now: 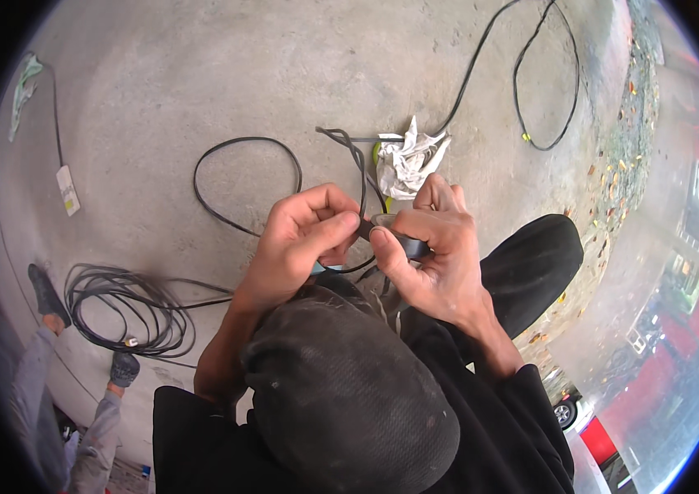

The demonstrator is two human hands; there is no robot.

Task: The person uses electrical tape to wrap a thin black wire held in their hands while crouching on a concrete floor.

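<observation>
Both hands meet over the middle of the scene, just above a dark, dusty cap (349, 395) that fills the near foreground. The right hand (427, 255) is closed around a roll of black tape (403, 239), thumb pressed along its near edge and fingers wrapped over the top. The left hand (304, 239) pinches narrowly at the roll's left side, fingertips bent in — whether it holds the tape's loose end or the cable there is too small to tell. A thin black cable (242, 177) runs up from between the hands and loops out to the left across the concrete floor (201, 74). Just beyond the hands lies a crumpled white cloth (411, 160), and farther right another black wire (543, 99) curls away. To the near left sits a coiled bundle of black cable (123, 309), with another person's grey-trousered legs and dark shoes (45, 296) beside it — well apart from the hands.
</observation>
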